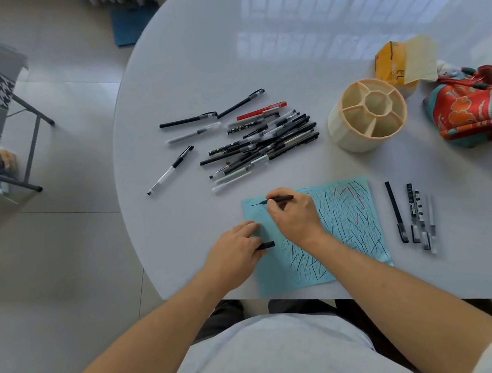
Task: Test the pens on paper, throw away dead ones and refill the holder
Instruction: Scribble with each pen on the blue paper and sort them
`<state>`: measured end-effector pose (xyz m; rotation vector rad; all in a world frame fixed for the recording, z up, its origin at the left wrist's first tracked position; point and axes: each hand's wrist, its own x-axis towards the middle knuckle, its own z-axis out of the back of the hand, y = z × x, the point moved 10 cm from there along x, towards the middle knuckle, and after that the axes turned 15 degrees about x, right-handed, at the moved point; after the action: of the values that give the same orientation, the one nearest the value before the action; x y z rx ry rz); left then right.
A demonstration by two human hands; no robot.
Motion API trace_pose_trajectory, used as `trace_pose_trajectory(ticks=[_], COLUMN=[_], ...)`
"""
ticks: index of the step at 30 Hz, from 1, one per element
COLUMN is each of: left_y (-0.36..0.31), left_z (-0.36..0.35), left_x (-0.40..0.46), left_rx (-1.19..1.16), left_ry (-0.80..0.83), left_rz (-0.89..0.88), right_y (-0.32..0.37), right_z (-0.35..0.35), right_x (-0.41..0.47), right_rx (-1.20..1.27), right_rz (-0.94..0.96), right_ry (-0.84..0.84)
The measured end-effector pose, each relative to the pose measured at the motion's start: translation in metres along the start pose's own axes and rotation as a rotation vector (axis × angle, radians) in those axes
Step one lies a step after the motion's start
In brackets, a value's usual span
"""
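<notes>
The black pen (pixel 280 199) lies nearly level in the right hand (pixel 296 217), whose fingers pinch it, its long axis running left to right with the tip pointing left onto the upper left part of the blue paper (pixel 350 224), where a short dark stroke sits just beyond the tip. The paper lies at the near edge of the white table (pixel 218 61), its lower corners at the rim, and is covered with dark and a few red strokes, mostly on its right half. The left hand (pixel 235 252) rests on the paper's left edge, fingers pressing it flat while holding a black cap (pixel 266 245). Just right of the paper, four pens (pixel 413 214) lie side by side, long axes pointing away from the person. Beyond the paper, a loose pile of pens (pixel 263 138) spreads across the middle of the table, with a few strays to its left. To the right of the pile stands the cream holder (pixel 367 115), upright, its compartments holding nothing. Behind it lies a yellow pack (pixel 393 64), and a red patterned cloth (pixel 479 104) sits beside it toward the right edge. The far half of the table is bare and glossy.
</notes>
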<state>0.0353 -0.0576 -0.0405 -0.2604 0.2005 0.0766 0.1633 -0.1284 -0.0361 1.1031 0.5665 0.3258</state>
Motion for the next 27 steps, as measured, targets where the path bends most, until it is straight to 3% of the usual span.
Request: trace_pose_trajectory(ticks=[6,12,24,27], left_y=[0.004,0.01,-0.02,-0.025], left_z=[0.006,0.011,0.022,0.025], left_x=[0.004,0.007,0.021,0.027], left_rx=[-0.116,-0.176,-0.173,-0.136], left_ry=[-0.009,-0.026,0.057,0.071], left_rz=[0.05,0.14,0.12,0.148], right_y=[-0.015,-0.019,-0.027,-0.029], right_z=[0.04,0.051,0.042,0.04], right_x=[-0.007,-0.031,-0.055,-0.061], right_rx=[0.283,0.637,0.654,0.635], right_rz=[-0.125,-0.214,-0.307,-0.3], right_ry=[-0.15,-0.088,0.058,0.023])
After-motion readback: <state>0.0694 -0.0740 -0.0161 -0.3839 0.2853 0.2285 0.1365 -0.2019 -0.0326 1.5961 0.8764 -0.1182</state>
